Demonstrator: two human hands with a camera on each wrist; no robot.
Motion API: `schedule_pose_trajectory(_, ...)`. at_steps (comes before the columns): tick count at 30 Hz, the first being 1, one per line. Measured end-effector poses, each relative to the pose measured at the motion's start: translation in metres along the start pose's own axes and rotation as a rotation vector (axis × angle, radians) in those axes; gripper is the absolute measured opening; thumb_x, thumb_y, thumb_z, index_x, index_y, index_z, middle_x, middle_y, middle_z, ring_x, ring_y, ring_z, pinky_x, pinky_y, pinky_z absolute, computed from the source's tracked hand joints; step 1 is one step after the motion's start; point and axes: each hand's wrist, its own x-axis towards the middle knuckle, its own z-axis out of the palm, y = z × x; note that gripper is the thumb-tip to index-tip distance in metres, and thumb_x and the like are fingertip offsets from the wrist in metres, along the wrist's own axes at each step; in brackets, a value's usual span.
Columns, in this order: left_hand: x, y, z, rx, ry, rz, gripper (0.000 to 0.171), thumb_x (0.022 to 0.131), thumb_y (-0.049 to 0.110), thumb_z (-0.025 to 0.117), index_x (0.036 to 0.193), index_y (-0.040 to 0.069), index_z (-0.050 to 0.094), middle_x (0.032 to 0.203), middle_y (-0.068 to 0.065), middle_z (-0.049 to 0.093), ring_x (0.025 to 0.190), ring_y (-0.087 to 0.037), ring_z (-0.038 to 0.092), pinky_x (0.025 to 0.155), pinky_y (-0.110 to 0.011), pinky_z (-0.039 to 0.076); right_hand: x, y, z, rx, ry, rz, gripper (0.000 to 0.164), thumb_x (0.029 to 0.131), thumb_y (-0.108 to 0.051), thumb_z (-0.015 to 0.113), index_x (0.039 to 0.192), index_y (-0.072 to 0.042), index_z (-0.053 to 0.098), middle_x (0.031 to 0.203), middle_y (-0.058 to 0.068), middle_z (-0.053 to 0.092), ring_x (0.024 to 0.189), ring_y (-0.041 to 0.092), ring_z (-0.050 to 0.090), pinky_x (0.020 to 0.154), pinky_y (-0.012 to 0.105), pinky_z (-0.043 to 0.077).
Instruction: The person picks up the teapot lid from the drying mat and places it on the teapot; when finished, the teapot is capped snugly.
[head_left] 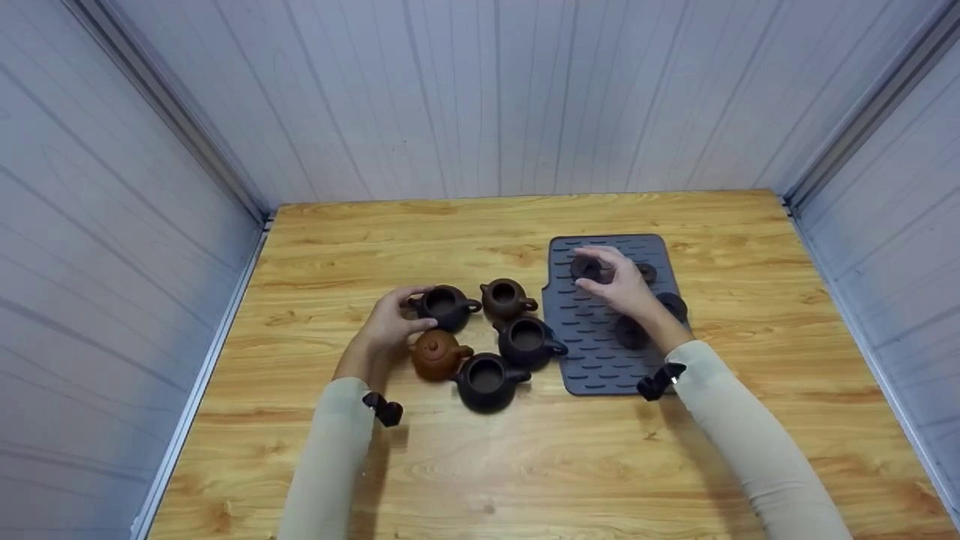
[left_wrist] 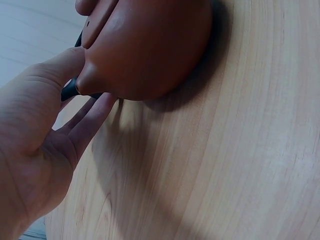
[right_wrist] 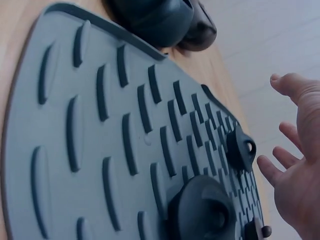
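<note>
Left hand (head_left: 395,321) on the left dark pot (head_left: 444,306): thumb at the near wall, fingers at the far wall, so the grip spans the spout side. Pot upright on the wood table (head_left: 465,472), spout to the left, loop handle to the right. Body squat, rounded, near-black; mouth round and uncovered. Interior dark, contents cannot be told.

Right hand (head_left: 616,283) over the far part of the grey mat (head_left: 585,367), thumb and fingers spread wide about the first lid (head_left: 587,270). Right wrist view: lid sits on the mat, loop grip upward, apart from the fingers. Lid round, dark, matt.

Other containers, all upright: small brown pot (head_left: 505,300), uncovered, right of the gripped one; middle dark pot (head_left: 526,343), uncovered, its handle reaching over the mat edge; near dark pot (head_left: 486,384), uncovered; orange pot (head_left: 437,356), reddish-brown and smooth, own lid on with a round knob, interior hidden. Uncovered interiors too shadowed to read.

Mat carries rows of short raised ridges and three further lids: second lid (head_left: 646,273), small; third lid (head_left: 673,306), partly behind the right forearm; fourth lid (head_left: 632,334), loop grip visible in right wrist view.
</note>
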Motion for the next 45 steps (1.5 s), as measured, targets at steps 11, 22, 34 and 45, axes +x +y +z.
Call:
schedule_pose_trajectory(11, 0.001, 0.003, 0.003, 0.007, 0.008, 0.028, 0.063, 0.1, 0.001, 0.083, 0.16, 0.006, 0.062, 0.165, -0.027, 0.055, 0.15, -0.049, 0.058, 0.129, -0.058, 0.048, 0.014, 0.019, -0.006, 0.015, 0.014, 0.159, 0.055, 0.108, -0.006, 0.074, 0.161, 0.0, 0.059, 0.17, 0.028, 0.051, 0.161, 0.045, 0.048, 0.132, 0.061, 0.043)
schedule_pose_trajectory(22, 0.004, 0.004, 0.007, -0.014, -0.002, 0.03, 0.063, 0.1, 0.0, 0.083, 0.159, 0.006, 0.062, 0.162, -0.028, 0.056, 0.145, -0.046, 0.063, 0.126, -0.056, 0.051, 0.012, 0.027, -0.005, -0.071, 0.06, 0.176, 0.048, 0.108, -0.006, 0.075, 0.155, 0.001, 0.066, 0.162, 0.029, 0.058, 0.151, 0.044, 0.057, 0.121, 0.05, 0.05)
schedule_pose_trajectory(34, 0.002, 0.002, 0.006, -0.042, -0.004, 0.004, 0.064, 0.1, -0.001, 0.082, 0.16, 0.008, 0.062, 0.163, -0.025, 0.056, 0.148, -0.044, 0.061, 0.127, -0.053, 0.051, 0.01, 0.032, 0.0, -0.135, 0.044, 0.21, 0.039, 0.109, -0.011, 0.075, 0.147, 0.0, 0.073, 0.137, 0.026, 0.056, 0.13, 0.043, 0.062, 0.112, 0.046, 0.052)
schedule_pose_trajectory(45, 0.0, 0.001, 0.005, -0.036, 0.004, -0.001, 0.064, 0.1, 0.002, 0.083, 0.16, 0.009, 0.061, 0.166, -0.025, 0.054, 0.149, -0.046, 0.06, 0.128, -0.055, 0.05, 0.01, 0.033, 0.004, -0.163, 0.091, 0.2, 0.03, 0.107, -0.012, 0.078, 0.134, -0.001, 0.081, 0.132, 0.025, 0.062, 0.122, 0.04, 0.065, 0.099, 0.033, 0.05)
